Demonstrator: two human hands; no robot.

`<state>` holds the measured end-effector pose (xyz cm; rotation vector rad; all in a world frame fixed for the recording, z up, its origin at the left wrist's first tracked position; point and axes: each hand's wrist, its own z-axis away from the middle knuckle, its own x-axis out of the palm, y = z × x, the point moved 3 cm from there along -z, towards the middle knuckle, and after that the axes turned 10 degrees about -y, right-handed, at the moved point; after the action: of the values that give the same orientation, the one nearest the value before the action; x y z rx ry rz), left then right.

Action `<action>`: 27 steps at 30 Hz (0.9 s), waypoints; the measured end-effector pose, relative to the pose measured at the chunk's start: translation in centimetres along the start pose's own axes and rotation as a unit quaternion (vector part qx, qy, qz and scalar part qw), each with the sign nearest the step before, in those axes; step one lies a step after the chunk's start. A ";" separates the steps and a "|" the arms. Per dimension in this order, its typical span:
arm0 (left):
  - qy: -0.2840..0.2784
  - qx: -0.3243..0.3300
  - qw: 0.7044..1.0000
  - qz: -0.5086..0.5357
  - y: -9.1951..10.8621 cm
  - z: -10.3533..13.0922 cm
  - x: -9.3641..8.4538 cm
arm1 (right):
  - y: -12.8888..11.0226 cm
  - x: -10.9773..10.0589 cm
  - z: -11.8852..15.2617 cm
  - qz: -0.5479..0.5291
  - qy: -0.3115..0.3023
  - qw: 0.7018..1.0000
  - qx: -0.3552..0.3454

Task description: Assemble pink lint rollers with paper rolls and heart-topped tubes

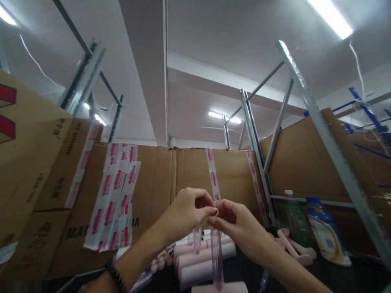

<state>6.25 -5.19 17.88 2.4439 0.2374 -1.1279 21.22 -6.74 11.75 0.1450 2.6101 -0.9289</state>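
Note:
My left hand [191,209] and my right hand [240,221] meet in front of me, each pinched closed. Between their fingertips is a small pale ring-shaped piece [216,211], mostly covered by the fingers. Just below the hands stands a clear pinkish tube [217,260]; whether it touches the fingers I cannot tell. Another clear tube [197,240] is a little to its left, farther back. Beneath lie several pale pink cylinders [195,260], stacked on their sides. A pink cylindrical part [220,288] lies at the near edge of the view.
Cardboard walls [155,179] with printed tape close off the back and left. At right stand a green bottle [295,215] and a white bottle with a blue cap [328,236], beside pink handle-like parts [295,248]. Small pink pieces [160,260] are heaped left. A metal post [336,150] rises right.

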 end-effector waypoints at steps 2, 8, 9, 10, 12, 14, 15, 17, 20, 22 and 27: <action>0.039 0.003 0.999 0.020 -0.1 -0.1 0.5 | 0.0 -0.4 -0.3 0.000 0.012 1.000 -0.004; 0.167 -0.049 0.981 0.085 -3.4 2.6 4.9 | 1.5 -1.7 -1.0 -0.009 0.040 0.999 -0.002; 0.155 -0.057 0.981 0.097 -4.1 3.2 6.1 | 2.0 -1.7 -1.1 -0.014 0.035 0.999 0.002; 0.129 -0.081 0.981 0.120 -4.9 3.7 7.3 | 2.5 -1.6 -1.1 -0.019 0.028 0.999 0.006; 0.104 -0.118 0.974 0.166 -6.2 4.6 9.4 | 3.2 -1.3 -1.1 -0.030 0.012 0.999 0.012; 0.084 -0.137 0.969 0.189 -7.1 4.9 11.1 | 3.7 -0.9 -1.1 -0.039 -0.003 0.999 0.017; 0.078 -0.133 0.970 0.190 -7.5 4.9 11.8 | 3.8 -0.7 -1.1 -0.042 -0.008 0.999 0.018; 0.059 -0.109 0.974 0.192 -8.0 4.6 12.7 | 3.8 -0.4 -1.0 -0.046 -0.016 0.999 0.022; 0.018 -0.082 0.972 0.221 -8.5 4.2 13.7 | 3.4 -0.2 -1.0 -0.050 -0.034 0.998 0.027; 0.008 -0.079 0.970 0.230 -8.7 4.1 14.0 | 3.0 -0.2 -1.0 -0.050 -0.048 0.997 0.028; 0.005 -0.063 0.975 0.212 -8.8 4.1 14.3 | 2.2 -0.5 -1.1 -0.012 -0.058 0.998 0.027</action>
<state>9.91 0.43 1.97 2.2422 -0.1967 -0.8813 21.81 -4.32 11.44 0.0707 2.4872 -0.9869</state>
